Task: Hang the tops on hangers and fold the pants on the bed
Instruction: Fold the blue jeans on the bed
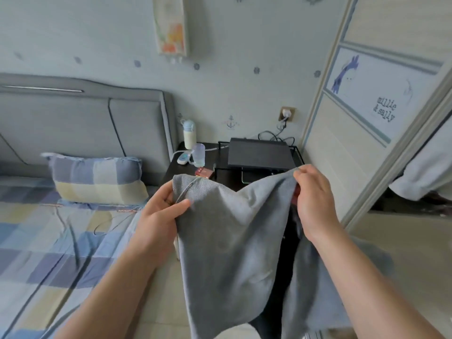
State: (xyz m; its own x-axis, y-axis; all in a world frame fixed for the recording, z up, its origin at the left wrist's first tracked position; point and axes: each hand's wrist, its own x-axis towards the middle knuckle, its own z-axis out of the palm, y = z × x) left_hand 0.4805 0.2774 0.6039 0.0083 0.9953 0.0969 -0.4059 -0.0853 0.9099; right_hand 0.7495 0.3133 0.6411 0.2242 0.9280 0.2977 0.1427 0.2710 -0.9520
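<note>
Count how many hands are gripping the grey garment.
2, both on the grey garment: the left hand pinches its upper left corner, the right hand grips its upper right edge.

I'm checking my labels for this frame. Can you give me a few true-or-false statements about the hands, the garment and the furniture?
1. The left hand and the right hand both grip the grey garment. True.
2. A checked pillow lies on the bed. True.
3. The grey garment lies flat on the bed. False: it hangs in the air, in front of the nightstand.
4. The nightstand bears nothing. False: a bottle and a black box stand on it.
</note>
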